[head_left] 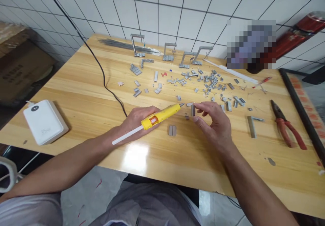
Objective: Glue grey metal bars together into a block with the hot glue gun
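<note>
My left hand is wrapped round a yellow glue gun, with a white glue stick sticking out of its rear. The gun's metal nozzle points right, toward a small grey block. Thumb and fingers of my right hand pinch that block upright, a short way from the nozzle. On the wooden table below and between the hands lies a pair of grey blocks side by side. Other small grey pieces lie just beyond the held block.
Several small grey frames stand at the back beside thin metal rods. Loose grey pieces are scattered behind my right hand. Pliers and an L-shaped piece lie right; a white box sits left. A black cable crosses the table.
</note>
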`<act>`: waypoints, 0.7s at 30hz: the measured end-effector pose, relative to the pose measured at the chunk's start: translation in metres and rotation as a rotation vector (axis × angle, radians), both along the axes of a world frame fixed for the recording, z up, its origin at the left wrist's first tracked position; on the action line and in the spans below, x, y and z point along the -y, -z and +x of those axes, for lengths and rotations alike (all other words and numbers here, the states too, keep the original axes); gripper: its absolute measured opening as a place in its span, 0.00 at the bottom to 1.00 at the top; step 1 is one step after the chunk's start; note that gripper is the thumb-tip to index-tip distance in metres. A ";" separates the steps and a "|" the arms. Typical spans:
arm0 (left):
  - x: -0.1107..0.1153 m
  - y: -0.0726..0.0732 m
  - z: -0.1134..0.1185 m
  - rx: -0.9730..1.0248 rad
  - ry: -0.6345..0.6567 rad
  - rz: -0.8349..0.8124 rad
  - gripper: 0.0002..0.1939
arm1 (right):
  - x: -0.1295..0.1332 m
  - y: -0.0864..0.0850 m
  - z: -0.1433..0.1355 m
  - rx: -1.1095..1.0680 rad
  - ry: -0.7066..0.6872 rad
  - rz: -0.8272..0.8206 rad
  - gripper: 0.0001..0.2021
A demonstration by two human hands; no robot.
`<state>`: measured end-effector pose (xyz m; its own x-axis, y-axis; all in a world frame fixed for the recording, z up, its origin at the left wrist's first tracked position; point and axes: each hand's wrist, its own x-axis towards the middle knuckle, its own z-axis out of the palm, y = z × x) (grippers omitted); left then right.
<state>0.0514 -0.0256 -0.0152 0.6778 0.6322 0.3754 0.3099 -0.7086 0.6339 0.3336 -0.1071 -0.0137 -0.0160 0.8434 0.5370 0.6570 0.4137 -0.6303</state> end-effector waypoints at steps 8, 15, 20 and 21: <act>0.005 -0.001 0.000 -0.051 -0.013 -0.144 0.05 | 0.004 -0.001 0.000 0.088 -0.034 0.040 0.17; 0.008 -0.005 0.005 -0.127 -0.123 -0.323 0.12 | 0.007 -0.001 -0.002 0.141 -0.051 0.081 0.18; 0.008 -0.004 0.006 -0.200 -0.207 -0.393 0.19 | 0.007 0.000 -0.002 0.166 -0.049 0.105 0.19; 0.007 -0.003 0.005 -0.217 -0.212 -0.400 0.19 | 0.007 0.001 -0.002 0.169 -0.049 0.108 0.19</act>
<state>0.0567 -0.0327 -0.0124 0.5544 0.8301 -0.0599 0.5758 -0.3306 0.7478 0.3319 -0.1143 -0.0146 -0.1535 0.7772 0.6103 0.7269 0.5071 -0.4630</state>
